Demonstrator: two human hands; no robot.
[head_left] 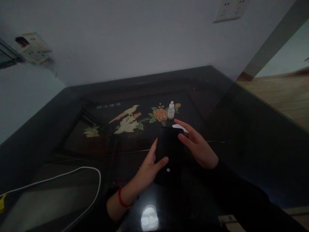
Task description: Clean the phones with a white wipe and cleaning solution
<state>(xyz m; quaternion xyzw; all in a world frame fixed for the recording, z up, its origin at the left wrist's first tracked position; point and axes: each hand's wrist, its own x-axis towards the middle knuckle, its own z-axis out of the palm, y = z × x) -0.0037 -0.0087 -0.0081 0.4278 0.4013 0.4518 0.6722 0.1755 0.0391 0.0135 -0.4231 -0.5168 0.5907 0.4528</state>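
A dark smartphone (pixel 170 145) is held upright over the table, its screen dark with a small pale spot low down. My left hand (pixel 154 161) grips its left side, thumb lying across the front. At the upper right corner, my right hand (pixel 196 141) has its thumb on the phone's front and its index finger stretched beyond the top edge; its other fingers are mostly hidden. Between that finger and the phone shows a thin white piece (pixel 180 127), perhaps paper or cloth. Just beyond stands a small white dropper bottle (pixel 171 111), upright and touched by neither hand.
The glossy dark table (pixel 135 84) carries a bird-and-flower picture and reflects a bright lamp near me. A white cable (pixel 79 168) loops over its left side. Wall sockets (pixel 230 9) sit above at right, with more sockets (pixel 36 48) at left. Wooden floor (pixel 285 96) lies right.
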